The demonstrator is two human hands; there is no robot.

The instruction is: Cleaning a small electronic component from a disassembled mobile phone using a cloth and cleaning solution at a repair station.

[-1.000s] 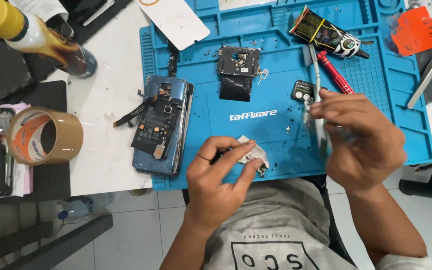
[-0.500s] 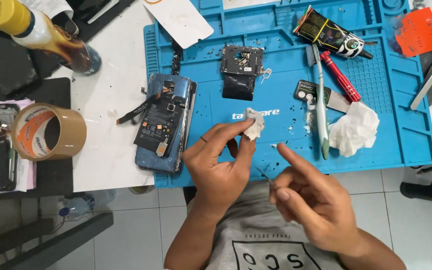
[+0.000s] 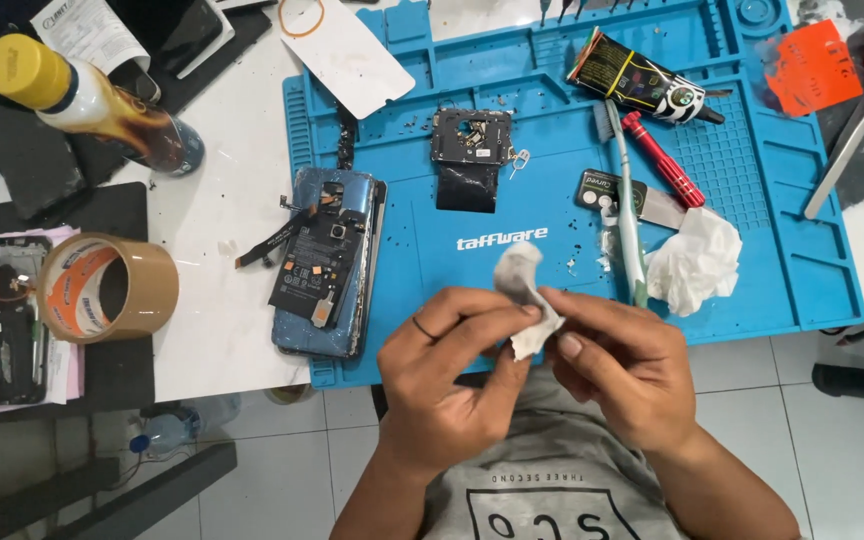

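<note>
Since the earlier frame, right hand (image 3: 624, 372) has risen to meet left hand (image 3: 454, 378) at the blue mat's (image 3: 752, 200) 6 o'clock edge. Both hands pinch the small tissue scrap (image 3: 524, 296) between fingertips; its long axis points to 12 o'clock, equally near both.

Black-and-yellow glue tube (image 3: 642, 78) lies upper mat; orange label (image 3: 814, 66) beside it.

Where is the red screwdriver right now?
In the head view, the red screwdriver lies on the upper right part of the blue mat, slanting between the dark glue tube above it and the crumpled white tissue below.
</note>
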